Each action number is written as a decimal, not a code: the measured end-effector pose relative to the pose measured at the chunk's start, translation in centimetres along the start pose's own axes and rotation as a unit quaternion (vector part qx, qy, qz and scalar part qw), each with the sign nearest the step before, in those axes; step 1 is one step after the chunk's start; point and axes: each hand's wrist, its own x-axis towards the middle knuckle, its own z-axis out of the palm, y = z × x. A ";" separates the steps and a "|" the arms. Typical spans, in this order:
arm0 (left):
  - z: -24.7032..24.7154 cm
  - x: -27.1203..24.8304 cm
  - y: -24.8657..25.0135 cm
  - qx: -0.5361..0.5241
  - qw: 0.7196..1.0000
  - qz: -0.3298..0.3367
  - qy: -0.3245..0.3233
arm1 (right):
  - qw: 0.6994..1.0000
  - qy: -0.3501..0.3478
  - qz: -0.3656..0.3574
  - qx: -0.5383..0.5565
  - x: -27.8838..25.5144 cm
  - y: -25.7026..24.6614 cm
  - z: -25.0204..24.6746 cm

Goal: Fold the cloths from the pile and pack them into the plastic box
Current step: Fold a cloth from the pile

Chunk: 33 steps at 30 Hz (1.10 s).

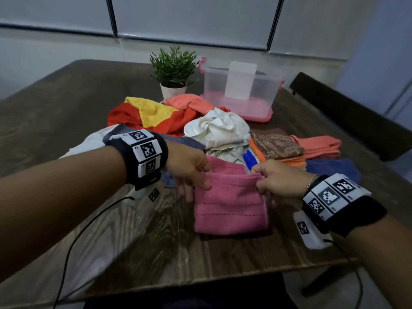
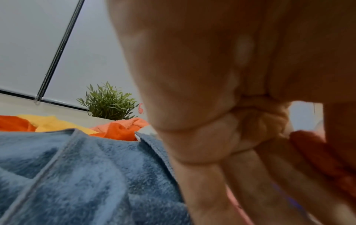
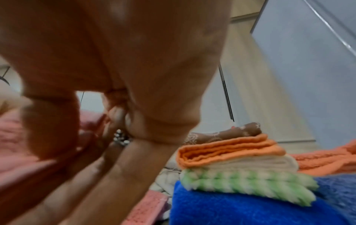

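A pink cloth (image 1: 229, 206) lies partly folded on the wooden table (image 1: 142, 239) in front of me. My left hand (image 1: 194, 175) pinches its far left corner and my right hand (image 1: 267, 179) pinches its far right corner, both holding the folded-over top edge. Behind it lies the loose pile: a white cloth (image 1: 218, 128), a red and yellow cloth (image 1: 147, 114) and a salmon one (image 1: 189, 102). The clear plastic box (image 1: 240, 90) with a pink base stands at the back, open. In the wrist views my palms fill the frame, with pink cloth (image 3: 11, 134) at the fingers.
A stack of folded cloths (image 1: 278, 148) (image 3: 235, 158) sits to the right on a blue towel (image 1: 332, 169), beside a folded salmon cloth (image 1: 318, 146). A grey-blue towel (image 2: 77, 175) lies under my left wrist. A potted plant (image 1: 172, 70) stands left of the box. A dark chair (image 1: 352, 114) stands right.
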 end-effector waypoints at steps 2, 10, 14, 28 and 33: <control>-0.4 0.7 -0.1 0.011 0.999 -0.009 0.052 | 0.999 0.032 0.000 -0.021 0.6 0.5 -0.1; -1.2 3.7 -1.2 0.208 0.949 -0.031 0.234 | 0.957 0.154 0.001 -0.247 2.7 1.2 0.1; -1.7 4.1 -1.4 0.214 0.930 0.009 0.300 | 0.956 0.144 -0.033 -0.252 3.0 0.4 0.5; -2.0 5.0 -1.9 0.259 0.891 -0.039 0.372 | 0.939 0.113 -0.086 -0.314 8.0 -3.2 1.1; -1.8 5.3 -2.2 0.239 0.896 -0.050 0.370 | 0.940 0.065 -0.100 -0.320 9.0 -3.6 2.3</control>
